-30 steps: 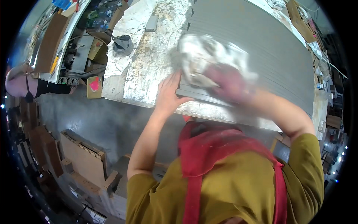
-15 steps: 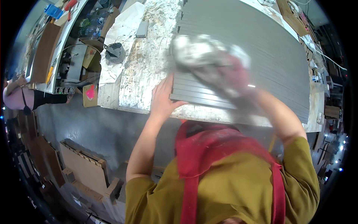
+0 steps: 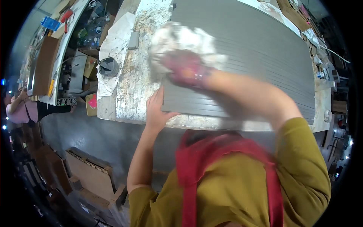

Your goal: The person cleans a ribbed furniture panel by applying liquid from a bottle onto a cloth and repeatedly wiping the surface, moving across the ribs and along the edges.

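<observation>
Head view, clock read from picture centre: nearest, at 6, is your red apron (image 3: 187, 166). Your bare left hand (image 3: 155, 112), at 9, sits at the left end of the grey strips (image 3: 261, 53): fingers close together along the end edge, thumb spread out along the near edge. At 12 your gloved right hand (image 3: 184, 69) is on a bunched white rag (image 3: 185, 36); it's blurred, so I can't tell if those fingers pinch or press flat. Strips lie side by side on the stained worktop (image 3: 130, 94), 12 round to 3. Rag covers part of their left end and overhangs it. Progress: looks mid-work, rag on the surface. Visible strips read an even grey, so can't tell which stretch is done and which is left. Further out: grey pot (image 3: 110, 69) at 10 on a white sheet (image 3: 118, 34), small grey block (image 3: 133, 40) at 11. Farthest: co-worker (image 3: 23, 112) at 9.
</observation>
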`<action>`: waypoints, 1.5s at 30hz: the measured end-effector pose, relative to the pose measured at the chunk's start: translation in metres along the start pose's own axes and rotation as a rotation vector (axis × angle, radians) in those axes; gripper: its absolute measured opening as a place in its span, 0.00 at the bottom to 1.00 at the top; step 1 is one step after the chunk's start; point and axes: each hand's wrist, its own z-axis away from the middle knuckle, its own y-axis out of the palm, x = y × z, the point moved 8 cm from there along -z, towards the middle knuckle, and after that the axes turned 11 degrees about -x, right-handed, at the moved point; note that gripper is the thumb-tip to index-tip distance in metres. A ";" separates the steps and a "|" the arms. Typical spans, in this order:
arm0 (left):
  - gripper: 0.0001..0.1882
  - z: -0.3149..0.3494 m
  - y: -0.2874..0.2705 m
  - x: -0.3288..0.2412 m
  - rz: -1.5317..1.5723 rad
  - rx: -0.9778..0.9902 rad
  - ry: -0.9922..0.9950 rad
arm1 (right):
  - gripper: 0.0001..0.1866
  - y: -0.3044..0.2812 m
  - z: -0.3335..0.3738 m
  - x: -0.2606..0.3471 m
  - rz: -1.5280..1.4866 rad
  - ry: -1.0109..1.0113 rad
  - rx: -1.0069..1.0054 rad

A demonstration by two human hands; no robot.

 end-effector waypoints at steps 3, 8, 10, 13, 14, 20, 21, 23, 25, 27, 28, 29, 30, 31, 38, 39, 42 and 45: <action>0.49 -0.005 0.004 -0.013 0.047 0.062 0.005 | 0.13 0.009 -0.019 0.003 -0.001 0.050 0.075; 0.41 -0.007 -0.043 -0.005 0.134 0.231 -0.119 | 0.16 -0.068 0.112 -0.076 -0.066 0.081 -0.085; 0.35 -0.028 -0.047 0.024 0.476 0.036 -0.451 | 0.19 -0.123 0.223 -0.160 0.227 0.276 -0.245; 0.36 -0.077 -0.032 0.022 0.783 -0.119 -0.384 | 0.25 -0.201 0.329 -0.221 0.282 0.939 -0.086; 0.38 -0.095 -0.013 0.028 0.856 -0.125 -0.386 | 0.25 -0.217 0.379 -0.245 0.276 1.039 -0.199; 0.46 -0.119 0.035 0.000 0.630 -0.037 -0.308 | 0.30 -0.112 0.281 -0.144 0.328 0.404 0.140; 0.46 -0.117 0.032 0.010 0.721 -0.094 -0.359 | 0.28 -0.082 0.210 -0.116 0.087 0.504 0.322; 0.48 -0.120 0.031 0.019 0.834 -0.186 -0.382 | 0.23 -0.047 0.124 -0.058 -0.028 0.073 0.043; 0.49 -0.110 0.041 0.070 1.092 -0.173 -0.606 | 0.22 -0.007 0.036 -0.022 -0.130 0.002 0.100; 0.50 -0.114 0.059 0.065 1.331 -0.122 -0.824 | 0.18 0.005 -0.019 -0.008 -0.089 0.005 0.139; 0.51 -0.117 0.053 0.058 1.382 -0.178 -0.902 | 0.17 0.014 -0.028 -0.012 -0.054 0.074 0.148; 0.52 -0.114 0.042 0.059 1.421 -0.256 -0.985 | 0.17 0.011 -0.025 -0.010 -0.087 0.051 0.148; 0.52 -0.117 0.032 0.059 1.304 -0.299 -0.920 | 0.17 0.005 -0.018 -0.010 -0.118 0.014 0.148; 0.51 -0.128 0.024 0.052 1.258 -0.239 -0.729 | 0.19 -0.004 0.000 -0.015 -0.192 -0.005 0.114; 0.48 -0.154 0.031 0.022 0.993 -0.106 -0.518 | 0.23 -0.087 0.161 -0.083 0.032 0.209 0.192; 0.48 -0.151 0.033 0.014 0.895 -0.101 -0.521 | 0.23 -0.082 0.158 -0.084 0.034 0.225 0.184; 0.44 -0.142 0.051 0.046 0.842 -0.095 -0.533 | 0.22 -0.047 0.101 -0.053 0.066 -0.026 -0.102; 0.43 -0.147 0.085 0.095 1.200 0.006 -0.594 | 0.13 0.022 -0.020 -0.025 -0.246 0.102 0.119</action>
